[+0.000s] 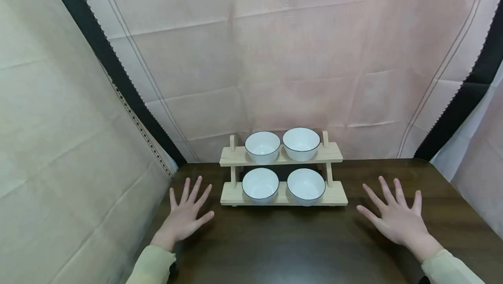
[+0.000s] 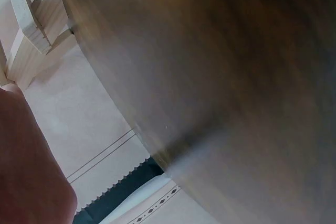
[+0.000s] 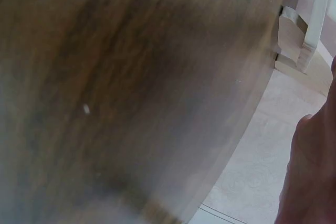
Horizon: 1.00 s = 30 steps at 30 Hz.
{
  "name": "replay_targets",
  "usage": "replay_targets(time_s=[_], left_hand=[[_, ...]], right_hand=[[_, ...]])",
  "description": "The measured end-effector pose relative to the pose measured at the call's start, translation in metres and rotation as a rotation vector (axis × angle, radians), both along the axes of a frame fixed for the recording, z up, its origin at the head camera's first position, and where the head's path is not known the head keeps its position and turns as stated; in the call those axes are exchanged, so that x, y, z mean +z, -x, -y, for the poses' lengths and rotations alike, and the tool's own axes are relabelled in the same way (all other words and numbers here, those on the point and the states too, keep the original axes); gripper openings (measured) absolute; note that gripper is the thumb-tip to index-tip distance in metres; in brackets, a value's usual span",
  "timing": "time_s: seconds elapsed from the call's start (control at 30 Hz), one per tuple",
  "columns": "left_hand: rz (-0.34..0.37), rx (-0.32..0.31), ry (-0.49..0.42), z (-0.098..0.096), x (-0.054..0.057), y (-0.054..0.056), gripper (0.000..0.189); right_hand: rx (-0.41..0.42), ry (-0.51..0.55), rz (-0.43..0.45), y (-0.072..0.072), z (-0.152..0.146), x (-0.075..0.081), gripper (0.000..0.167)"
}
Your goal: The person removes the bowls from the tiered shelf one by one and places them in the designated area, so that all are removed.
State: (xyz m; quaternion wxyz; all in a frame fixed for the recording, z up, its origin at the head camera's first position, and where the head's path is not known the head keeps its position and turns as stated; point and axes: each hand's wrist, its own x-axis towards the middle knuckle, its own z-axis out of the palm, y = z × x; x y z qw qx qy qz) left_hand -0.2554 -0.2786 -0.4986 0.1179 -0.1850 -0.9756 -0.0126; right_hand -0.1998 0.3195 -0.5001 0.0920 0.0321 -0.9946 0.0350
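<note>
Both hands are spread, palms down, over the dark table on either side of a wooden rack. My left hand (image 1: 184, 218) is to the rack's left, fingers straight and holding nothing. To the right, my right hand (image 1: 398, 218) has its fingers fanned out, also holding nothing. The two-tier light wood rack (image 1: 228, 194) carries white bowls with dark rims. An upper left bowl (image 1: 263, 146) and an upper right bowl (image 1: 301, 144) stand on the top shelf; a lower left bowl (image 1: 260, 184) and a lower right bowl (image 1: 306, 186) stand on the bottom one.
The glossy brown table (image 1: 275, 244) runs back to a pale cloth wall (image 1: 298, 57). Another cloth wall (image 1: 70, 144) rises along the left side, with a dark strip (image 1: 118, 68) at the corner. Rack ends show in both wrist views.
</note>
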Motion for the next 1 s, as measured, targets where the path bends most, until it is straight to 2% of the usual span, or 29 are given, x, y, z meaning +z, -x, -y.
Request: replay_targets(time_s=[0.17, 0.27, 0.33, 0.47, 0.53, 0.67, 0.77, 0.87, 1.0], left_hand=[[0.006, 0.022, -0.008, 0.007, -0.002, -0.006, 0.08], [0.043, 0.021, -0.052, 0.008, -0.001, -0.008, 0.077], [0.1, 0.012, -0.127, 0.006, 0.001, -0.009, 0.074], [0.268, 0.028, -0.35, -0.001, 0.009, -0.013, 0.068], [0.318, 0.036, -0.453, -0.004, 0.013, -0.013, 0.066], [0.378, 0.066, -0.658, -0.012, 0.018, -0.014, 0.063], [0.412, 0.126, -0.783, -0.018, 0.018, -0.012, 0.064], [0.434, 0.195, -0.847, -0.027, 0.017, -0.005, 0.071], [0.443, 0.24, -0.91, -0.04, 0.012, 0.007, 0.074]], right_hand=[[0.02, -0.002, 0.014, 0.003, 0.008, -0.003, 0.075], [0.033, 0.008, 0.013, 0.006, 0.01, -0.005, 0.073], [0.048, 0.031, 0.007, 0.007, 0.012, -0.004, 0.072], [0.082, 0.113, 0.007, 0.007, 0.014, 0.002, 0.067], [0.096, 0.169, 0.003, 0.007, 0.016, 0.007, 0.064], [0.097, 0.346, -0.014, 0.009, 0.025, 0.019, 0.06], [0.066, 0.526, -0.002, 0.013, 0.039, 0.025, 0.059], [0.028, 0.736, 0.051, 0.017, 0.059, 0.03, 0.06], [-0.01, 0.972, 0.121, 0.023, 0.086, 0.035, 0.063]])
